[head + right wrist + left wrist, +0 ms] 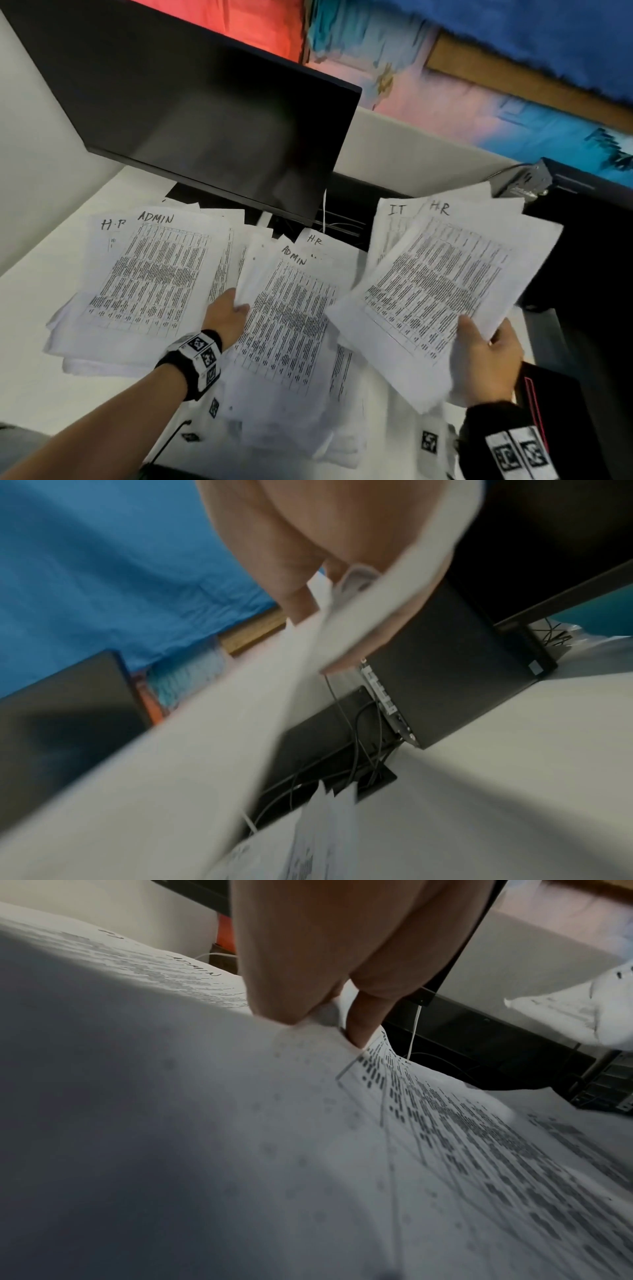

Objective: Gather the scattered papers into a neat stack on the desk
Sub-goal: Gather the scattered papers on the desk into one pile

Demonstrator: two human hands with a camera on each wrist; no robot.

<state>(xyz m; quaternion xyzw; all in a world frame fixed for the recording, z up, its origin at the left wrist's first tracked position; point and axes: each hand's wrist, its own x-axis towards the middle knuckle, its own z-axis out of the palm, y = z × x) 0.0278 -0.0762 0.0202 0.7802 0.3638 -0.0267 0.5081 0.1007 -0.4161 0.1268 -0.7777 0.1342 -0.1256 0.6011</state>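
Observation:
Printed sheets with tables lie fanned across the white desk (30, 294). A left pile (144, 274) is headed ADMIN and H.R. My left hand (227, 317) pinches the left edge of the middle sheets (291, 308), thumb on top; the left wrist view shows the fingers (363, 1020) curled under that paper (445, 1137). My right hand (479, 356) holds a bundle of sheets (438, 281) headed H.R and IT, lifted above the desk at the right. In the right wrist view the bundle (240, 696) runs blurred through the right hand (329, 561).
A dark monitor (205, 113) hangs over the back of the desk, with cables (325, 219) below it. A black computer box (534, 178) sits at the back right. Small square marker tags (430, 442) lie on the desk near the front.

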